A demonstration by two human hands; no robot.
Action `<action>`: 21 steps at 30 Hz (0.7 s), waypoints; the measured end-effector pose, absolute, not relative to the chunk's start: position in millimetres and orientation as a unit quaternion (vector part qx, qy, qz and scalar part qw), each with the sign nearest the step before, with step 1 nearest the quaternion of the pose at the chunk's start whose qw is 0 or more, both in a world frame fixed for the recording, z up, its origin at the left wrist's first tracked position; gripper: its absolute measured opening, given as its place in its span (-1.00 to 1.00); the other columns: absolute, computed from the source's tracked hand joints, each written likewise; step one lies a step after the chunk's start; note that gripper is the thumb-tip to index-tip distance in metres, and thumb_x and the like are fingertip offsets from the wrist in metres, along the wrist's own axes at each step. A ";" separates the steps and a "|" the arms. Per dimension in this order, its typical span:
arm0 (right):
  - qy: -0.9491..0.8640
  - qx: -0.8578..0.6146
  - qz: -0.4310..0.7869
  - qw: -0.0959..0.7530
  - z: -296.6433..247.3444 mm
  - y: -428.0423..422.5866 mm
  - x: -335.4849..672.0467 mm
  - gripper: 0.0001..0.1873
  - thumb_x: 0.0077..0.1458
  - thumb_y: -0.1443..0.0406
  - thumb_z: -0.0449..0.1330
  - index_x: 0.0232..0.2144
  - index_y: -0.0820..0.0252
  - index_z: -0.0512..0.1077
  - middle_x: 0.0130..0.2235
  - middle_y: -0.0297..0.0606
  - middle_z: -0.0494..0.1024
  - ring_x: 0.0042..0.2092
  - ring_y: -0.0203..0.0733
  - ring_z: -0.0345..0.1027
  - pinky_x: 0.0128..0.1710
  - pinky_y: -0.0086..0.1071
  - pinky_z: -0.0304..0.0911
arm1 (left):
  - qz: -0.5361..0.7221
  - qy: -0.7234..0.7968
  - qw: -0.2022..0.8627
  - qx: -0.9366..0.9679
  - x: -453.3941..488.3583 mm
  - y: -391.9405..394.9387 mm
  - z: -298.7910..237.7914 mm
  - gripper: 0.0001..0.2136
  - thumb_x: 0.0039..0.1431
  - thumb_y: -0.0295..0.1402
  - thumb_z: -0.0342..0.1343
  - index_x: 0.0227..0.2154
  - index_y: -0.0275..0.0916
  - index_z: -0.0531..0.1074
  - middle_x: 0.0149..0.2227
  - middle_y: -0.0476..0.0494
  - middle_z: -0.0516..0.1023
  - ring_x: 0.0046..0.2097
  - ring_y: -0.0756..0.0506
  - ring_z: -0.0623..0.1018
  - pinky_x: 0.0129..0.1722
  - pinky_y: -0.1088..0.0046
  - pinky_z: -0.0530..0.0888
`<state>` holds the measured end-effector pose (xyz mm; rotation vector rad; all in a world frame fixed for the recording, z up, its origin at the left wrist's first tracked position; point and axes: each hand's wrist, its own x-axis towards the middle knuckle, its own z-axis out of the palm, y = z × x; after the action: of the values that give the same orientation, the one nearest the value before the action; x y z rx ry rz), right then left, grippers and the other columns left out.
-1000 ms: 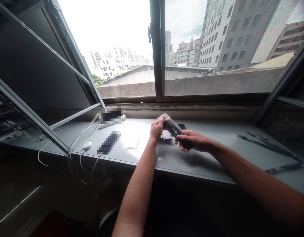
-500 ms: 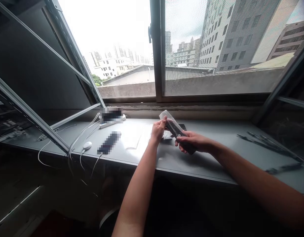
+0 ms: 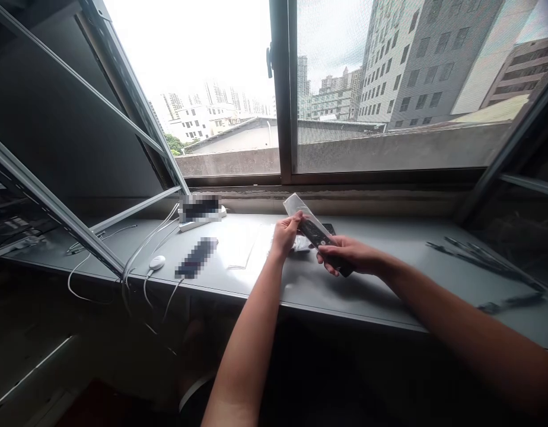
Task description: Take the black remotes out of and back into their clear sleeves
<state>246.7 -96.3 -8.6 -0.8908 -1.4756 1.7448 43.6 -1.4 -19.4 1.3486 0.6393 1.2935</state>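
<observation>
A long black remote control [image 3: 315,233] slants above the desk, partly inside a clear plastic sleeve [image 3: 295,203]. The sleeve's loose end sticks up past the remote's top toward the window. My left hand [image 3: 284,236] is closed, pinching the sleeve near the remote's upper end. Around the remote's lower part, my right hand [image 3: 351,254] is wrapped, with the thumb on top. Behind the hands lie a dark object with small keys [image 3: 330,228] and some crumpled clear plastic [image 3: 302,243], both partly hidden.
The grey desk [image 3: 389,296] runs below the window. To the left lie white paper [image 3: 241,255], a blurred-out phone-like object [image 3: 196,258], a white round cable puck [image 3: 157,263] and a power strip [image 3: 203,222]. Dark cables [image 3: 483,261] lie at right; a metal frame [image 3: 140,89] leans at left.
The sleeve's loose end has shifted slightly up and left, and more of it extends past the remote. Both hands keep their hold almost in place.
</observation>
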 end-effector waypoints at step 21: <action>-0.576 -0.349 0.650 0.352 -7.2 -97.2 248.4 -0.52 0.20 -0.04 0.50 -0.22 0.21 0.50 -0.25 -0.17 0.64 -0.46 -0.27 0.48 -0.56 -0.43 0.36 | 0.476 0.263 0.582 0.605 43.2 -13.4 -13.7 -0.40 0.17 0.23 0.34 -0.44 -0.36 0.64 -0.43 -0.28 0.65 -0.46 -0.11 0.60 -0.40 0.35 0.57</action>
<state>248.4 -97.2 -7.2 -0.9023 -1.4910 1.6823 43.2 -13.4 -13.7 1.4127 0.6140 1.1124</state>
